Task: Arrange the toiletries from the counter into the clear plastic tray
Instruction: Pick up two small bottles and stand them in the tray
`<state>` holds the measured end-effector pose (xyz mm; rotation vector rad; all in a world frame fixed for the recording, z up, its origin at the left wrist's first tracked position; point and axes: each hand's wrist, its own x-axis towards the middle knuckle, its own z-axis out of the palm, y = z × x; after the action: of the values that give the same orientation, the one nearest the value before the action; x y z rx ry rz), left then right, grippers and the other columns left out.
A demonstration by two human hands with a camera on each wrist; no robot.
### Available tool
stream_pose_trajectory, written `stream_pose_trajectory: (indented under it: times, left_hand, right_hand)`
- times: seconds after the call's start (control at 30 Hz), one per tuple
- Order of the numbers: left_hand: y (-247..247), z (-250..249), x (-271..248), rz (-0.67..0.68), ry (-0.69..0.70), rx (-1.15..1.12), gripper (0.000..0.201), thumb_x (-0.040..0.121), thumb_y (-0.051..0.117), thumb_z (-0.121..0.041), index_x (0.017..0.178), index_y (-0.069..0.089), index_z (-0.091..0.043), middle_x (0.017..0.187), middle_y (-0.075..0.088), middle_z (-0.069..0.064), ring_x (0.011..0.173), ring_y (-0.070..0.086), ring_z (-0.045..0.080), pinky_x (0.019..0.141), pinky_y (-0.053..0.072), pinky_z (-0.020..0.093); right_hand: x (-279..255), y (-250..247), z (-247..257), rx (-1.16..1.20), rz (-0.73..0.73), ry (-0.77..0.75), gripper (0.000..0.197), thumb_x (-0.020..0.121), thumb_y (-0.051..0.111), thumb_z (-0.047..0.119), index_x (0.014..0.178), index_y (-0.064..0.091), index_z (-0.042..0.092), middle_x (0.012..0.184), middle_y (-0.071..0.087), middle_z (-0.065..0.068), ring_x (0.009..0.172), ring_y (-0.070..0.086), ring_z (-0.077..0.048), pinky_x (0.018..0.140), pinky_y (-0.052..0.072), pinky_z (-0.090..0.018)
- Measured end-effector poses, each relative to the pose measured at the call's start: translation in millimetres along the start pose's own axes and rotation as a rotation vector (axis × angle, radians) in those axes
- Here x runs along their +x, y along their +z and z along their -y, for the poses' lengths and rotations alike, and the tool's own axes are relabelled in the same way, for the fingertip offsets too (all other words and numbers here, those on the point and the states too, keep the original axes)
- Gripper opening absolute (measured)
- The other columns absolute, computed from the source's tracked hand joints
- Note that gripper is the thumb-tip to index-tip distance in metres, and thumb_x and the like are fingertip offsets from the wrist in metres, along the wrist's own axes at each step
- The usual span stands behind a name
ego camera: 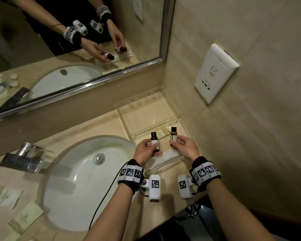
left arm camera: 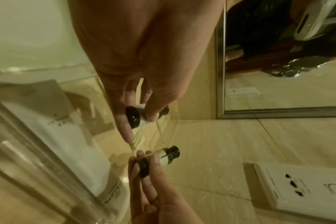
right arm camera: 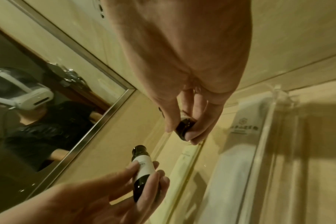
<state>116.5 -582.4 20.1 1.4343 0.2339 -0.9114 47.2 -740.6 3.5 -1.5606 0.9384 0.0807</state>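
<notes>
1. We've got a small dark bottle (ego camera: 154, 142) pinched in our left hand (ego camera: 145, 152), thumb on one side and fingers on the other, gripping at the white label, cap pointing away from us.
2. Our right hand (ego camera: 186, 146) pinches a second bottle (ego camera: 173, 136) the same way, low on the body; its cap sticks up past the fingertips. The contents look more olive than in the other one.
3. Both bottles are held just above the near part of the clear plastic tray (ego camera: 165, 117), side by side and apart, not touching. The tray sits on the tabletop (ego camera: 87, 126), w/ white sachets (ego camera: 167, 158) already lying under our hands.
4. Handling, as we judge it: light, rigid, small; smooth sides may be slippery, so hold mid-body on the label, not by the cap, which could turn.
5. Narrow bases, prob. tippy if stood upright, so set each down square before letting go. The row of round holes (ego camera: 141, 101) at the tray's far end, beyond our fingertips, may suit them; can't tell fit.
6. More packets (ego camera: 24, 221) wait on the tabletop, well off to the left of our left hand, past the sink (ego camera: 87, 180).
</notes>
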Motion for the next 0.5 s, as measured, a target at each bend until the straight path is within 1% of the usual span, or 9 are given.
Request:
stream_pose_trajectory:
  times: [0.07, 0.1, 0.17, 0.2, 0.23, 0.27, 0.33, 0.4, 0.5]
  left_hand:
    - [5, 2, 5, 0.018, -0.027, 0.004, 0.031, 0.092, 0.056, -0.003, 0.122, 0.048, -0.001, 0.09, 0.061, 0.005, 0.072, 0.066, 0.02, 0.059, 0.058, 0.018]
    - [8, 3, 9, 0.024, -0.038, 0.004, 0.03, 0.092, 0.055, -0.003, 0.121, 0.048, -0.001, 0.092, 0.061, 0.007, 0.073, 0.066, 0.021, 0.059, 0.058, 0.018]
    - [12, 6, 15, 0.016, -0.054, 0.015, 0.028, 0.092, 0.056, -0.003, 0.119, 0.048, 0.0, 0.092, 0.06, 0.008, 0.074, 0.065, 0.021, 0.059, 0.059, 0.019]
    - [14, 7, 17, 0.007, -0.056, 0.025, 0.028, 0.092, 0.057, -0.003, 0.118, 0.049, -0.001, 0.089, 0.059, 0.007, 0.071, 0.066, 0.02, 0.061, 0.06, 0.021]
    - [15, 9, 21, -0.002, -0.058, 0.031, 0.031, 0.091, 0.057, -0.003, 0.121, 0.049, 0.0, 0.085, 0.058, 0.005, 0.067, 0.067, 0.017, 0.065, 0.06, 0.023]
    - [16, 12, 24, -0.008, -0.06, 0.039, 0.032, 0.091, 0.058, -0.004, 0.122, 0.049, 0.0, 0.082, 0.058, 0.004, 0.062, 0.068, 0.014, 0.069, 0.06, 0.027]
    - [18, 16, 28, -0.005, -0.063, 0.059, 0.033, 0.09, 0.06, -0.004, 0.121, 0.049, -0.003, 0.082, 0.059, 0.004, 0.056, 0.068, 0.009, 0.076, 0.059, 0.031]
    - [19, 18, 30, -0.002, -0.066, 0.071, 0.035, 0.09, 0.061, -0.005, 0.122, 0.048, -0.005, 0.085, 0.06, 0.005, 0.057, 0.069, 0.009, 0.075, 0.06, 0.03]
    - [20, 21, 36, -0.012, -0.066, 0.086, 0.04, 0.089, 0.061, -0.004, 0.126, 0.047, 0.0, 0.084, 0.059, 0.006, 0.063, 0.068, 0.015, 0.074, 0.06, 0.029]
  right_hand:
    - [8, -4, -5, -0.041, -0.04, 0.025, 0.035, 0.089, 0.068, 0.011, 0.122, 0.064, 0.0, 0.104, 0.071, -0.011, 0.081, 0.067, -0.013, 0.065, 0.052, -0.014]
    - [12, -6, -7, -0.109, -0.072, 0.026, 0.036, 0.089, 0.068, 0.013, 0.122, 0.064, 0.0, 0.105, 0.071, -0.01, 0.083, 0.066, -0.014, 0.067, 0.051, -0.015]
    - [19, -9, -7, -0.293, -0.138, -0.002, 0.039, 0.087, 0.071, 0.018, 0.123, 0.064, 0.003, 0.111, 0.071, -0.01, 0.092, 0.065, -0.017, 0.075, 0.047, -0.02]
    - [22, -10, -7, -0.391, -0.172, -0.029, 0.041, 0.086, 0.072, 0.021, 0.123, 0.064, 0.004, 0.113, 0.071, -0.01, 0.096, 0.066, -0.02, 0.079, 0.047, -0.022]
    - [25, -10, -7, -0.487, -0.209, -0.052, 0.042, 0.085, 0.073, 0.024, 0.122, 0.065, 0.005, 0.113, 0.071, -0.009, 0.098, 0.067, -0.022, 0.082, 0.048, -0.023]
    - [28, -9, -7, -0.576, -0.245, -0.074, 0.04, 0.085, 0.073, 0.026, 0.119, 0.067, 0.007, 0.112, 0.071, -0.01, 0.098, 0.067, -0.024, 0.083, 0.05, -0.026]
    - [32, -7, -7, -0.699, -0.308, -0.115, 0.035, 0.084, 0.072, 0.027, 0.114, 0.067, 0.01, 0.11, 0.07, -0.01, 0.096, 0.067, -0.026, 0.084, 0.055, -0.032]
    - [34, -5, -4, -0.766, -0.35, -0.168, 0.033, 0.084, 0.073, 0.023, 0.112, 0.059, 0.011, 0.11, 0.065, -0.009, 0.098, 0.064, -0.028, 0.084, 0.054, -0.037]
    - [34, -3, -4, -0.862, -0.353, -0.211, 0.034, 0.083, 0.073, 0.024, 0.109, 0.055, 0.011, 0.111, 0.062, -0.009, 0.1, 0.061, -0.027, 0.084, 0.053, -0.037]
